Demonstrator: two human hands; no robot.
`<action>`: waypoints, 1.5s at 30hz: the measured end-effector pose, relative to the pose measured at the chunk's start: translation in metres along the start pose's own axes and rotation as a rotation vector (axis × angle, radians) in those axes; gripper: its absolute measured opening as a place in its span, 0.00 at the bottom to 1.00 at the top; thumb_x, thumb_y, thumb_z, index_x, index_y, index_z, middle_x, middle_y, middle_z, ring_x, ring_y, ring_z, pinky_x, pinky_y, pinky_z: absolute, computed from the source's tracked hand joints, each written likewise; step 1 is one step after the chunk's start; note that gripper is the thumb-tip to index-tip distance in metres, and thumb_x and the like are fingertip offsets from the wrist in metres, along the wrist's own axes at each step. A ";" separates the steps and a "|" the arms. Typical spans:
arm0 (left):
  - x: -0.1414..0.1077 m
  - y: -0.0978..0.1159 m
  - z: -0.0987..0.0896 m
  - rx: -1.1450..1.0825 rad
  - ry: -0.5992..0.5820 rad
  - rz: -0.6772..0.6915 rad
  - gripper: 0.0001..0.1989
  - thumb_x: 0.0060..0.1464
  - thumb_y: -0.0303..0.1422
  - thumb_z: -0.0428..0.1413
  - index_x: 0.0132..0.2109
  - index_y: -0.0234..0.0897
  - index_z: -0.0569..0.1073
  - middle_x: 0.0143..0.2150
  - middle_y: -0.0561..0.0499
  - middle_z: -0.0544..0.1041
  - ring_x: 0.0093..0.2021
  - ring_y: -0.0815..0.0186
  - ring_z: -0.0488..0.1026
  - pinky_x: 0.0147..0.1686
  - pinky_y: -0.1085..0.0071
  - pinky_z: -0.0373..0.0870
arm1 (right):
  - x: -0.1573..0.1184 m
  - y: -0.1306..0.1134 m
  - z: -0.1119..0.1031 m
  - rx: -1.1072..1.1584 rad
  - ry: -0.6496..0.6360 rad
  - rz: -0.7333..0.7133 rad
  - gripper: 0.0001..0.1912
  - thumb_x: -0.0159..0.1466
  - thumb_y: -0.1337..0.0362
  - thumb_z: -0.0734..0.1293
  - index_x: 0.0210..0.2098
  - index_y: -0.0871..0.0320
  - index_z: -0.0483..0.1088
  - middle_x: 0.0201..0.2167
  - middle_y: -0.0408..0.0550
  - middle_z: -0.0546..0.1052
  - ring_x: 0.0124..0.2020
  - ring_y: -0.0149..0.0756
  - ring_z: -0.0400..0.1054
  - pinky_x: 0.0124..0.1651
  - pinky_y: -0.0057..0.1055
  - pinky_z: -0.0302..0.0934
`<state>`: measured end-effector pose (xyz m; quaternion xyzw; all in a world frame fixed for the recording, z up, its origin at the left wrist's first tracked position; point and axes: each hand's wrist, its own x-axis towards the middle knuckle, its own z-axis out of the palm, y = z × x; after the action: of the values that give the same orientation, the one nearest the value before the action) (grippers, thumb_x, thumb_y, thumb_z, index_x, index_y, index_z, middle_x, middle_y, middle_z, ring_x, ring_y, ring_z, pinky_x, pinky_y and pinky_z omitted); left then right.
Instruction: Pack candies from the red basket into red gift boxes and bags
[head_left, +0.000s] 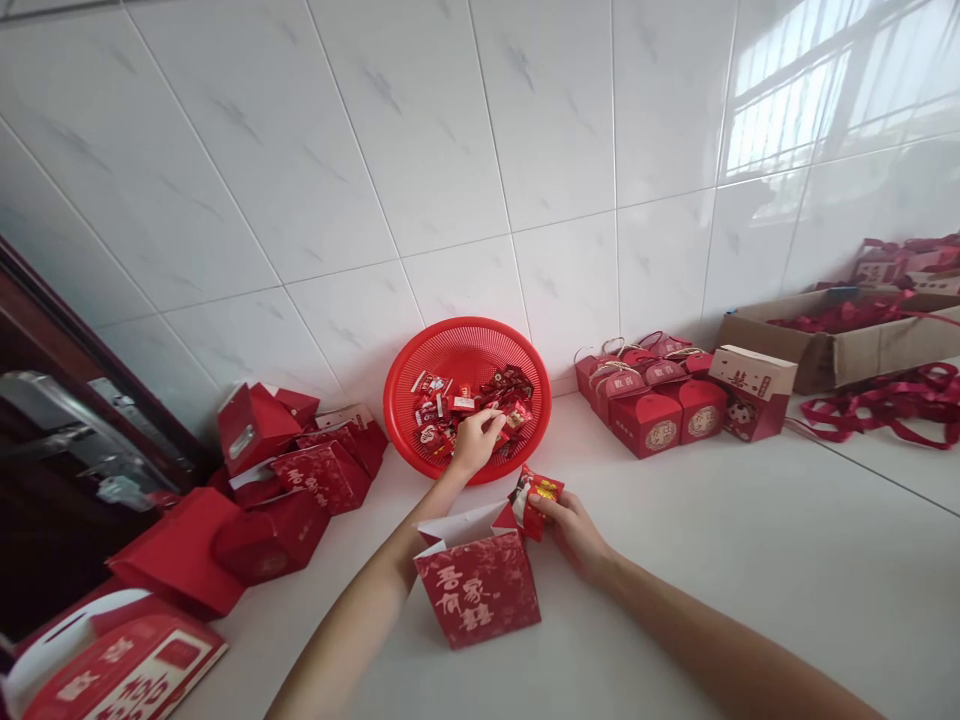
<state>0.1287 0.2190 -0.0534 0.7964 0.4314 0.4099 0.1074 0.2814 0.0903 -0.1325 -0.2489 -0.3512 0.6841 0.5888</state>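
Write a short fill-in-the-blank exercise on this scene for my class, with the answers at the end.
1. The left hand reaches into a ____-coloured basket of wrapped packets.
2. Beside the open bag, the ____ hand holds at least one shiny packet.
3. The wall is covered with pale ____.
4. In front of the cardboard carton lies a tangle of red ____.

Missing words: red; right; tiles; ribbon.

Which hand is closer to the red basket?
The left hand: it reaches over the near rim of the basket. The right hand is outside it, nearer the person, holding a packet beside the bag.
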 end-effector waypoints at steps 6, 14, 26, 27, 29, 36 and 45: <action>-0.027 0.020 -0.010 -0.356 -0.072 -0.199 0.19 0.56 0.46 0.57 0.42 0.34 0.80 0.39 0.46 0.84 0.41 0.59 0.80 0.43 0.66 0.76 | 0.002 -0.004 0.003 0.106 0.124 0.026 0.24 0.47 0.52 0.80 0.39 0.56 0.78 0.42 0.52 0.82 0.46 0.48 0.74 0.55 0.42 0.64; -0.066 0.029 -0.015 -0.442 -0.319 -0.355 0.17 0.46 0.42 0.66 0.39 0.34 0.79 0.39 0.45 0.82 0.38 0.60 0.79 0.41 0.65 0.75 | -0.003 -0.009 0.005 0.076 0.068 -0.027 0.25 0.52 0.54 0.79 0.46 0.57 0.77 0.46 0.51 0.82 0.50 0.49 0.74 0.58 0.45 0.62; -0.077 0.023 -0.031 -0.382 -0.329 -0.289 0.17 0.54 0.46 0.60 0.40 0.36 0.80 0.39 0.45 0.83 0.40 0.59 0.79 0.41 0.66 0.74 | -0.003 -0.009 0.005 0.083 0.103 0.038 0.24 0.49 0.53 0.81 0.41 0.56 0.78 0.46 0.52 0.82 0.51 0.50 0.74 0.59 0.45 0.63; -0.075 0.019 -0.036 -0.321 -0.273 -0.261 0.16 0.54 0.45 0.59 0.39 0.36 0.80 0.39 0.46 0.83 0.40 0.59 0.79 0.42 0.65 0.74 | -0.002 -0.009 0.004 0.088 0.093 0.038 0.24 0.49 0.53 0.80 0.42 0.57 0.78 0.48 0.53 0.82 0.52 0.50 0.74 0.59 0.45 0.63; -0.069 0.006 -0.047 -0.188 -0.140 -0.202 0.13 0.54 0.41 0.58 0.38 0.37 0.81 0.38 0.46 0.83 0.41 0.58 0.79 0.44 0.64 0.75 | -0.002 -0.009 0.004 0.092 0.070 0.034 0.25 0.50 0.53 0.80 0.44 0.58 0.77 0.50 0.55 0.81 0.53 0.50 0.73 0.59 0.44 0.63; -0.037 -0.037 -0.084 0.391 0.084 -0.114 0.11 0.53 0.30 0.54 0.38 0.40 0.82 0.43 0.45 0.83 0.45 0.56 0.79 0.50 0.61 0.74 | -0.002 -0.007 0.003 0.070 0.089 0.068 0.23 0.49 0.52 0.80 0.40 0.59 0.77 0.45 0.56 0.82 0.48 0.49 0.75 0.57 0.43 0.65; 0.002 -0.052 -0.071 0.532 -0.057 -0.101 0.09 0.47 0.28 0.57 0.27 0.43 0.83 0.40 0.46 0.83 0.49 0.52 0.78 0.51 0.62 0.74 | -0.003 -0.009 0.004 0.059 0.094 0.074 0.22 0.49 0.53 0.80 0.38 0.59 0.77 0.43 0.54 0.82 0.45 0.48 0.76 0.53 0.42 0.66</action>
<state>0.0451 0.2392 -0.0338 0.7854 0.5598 0.2538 -0.0730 0.2846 0.0868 -0.1227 -0.2760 -0.2935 0.7029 0.5861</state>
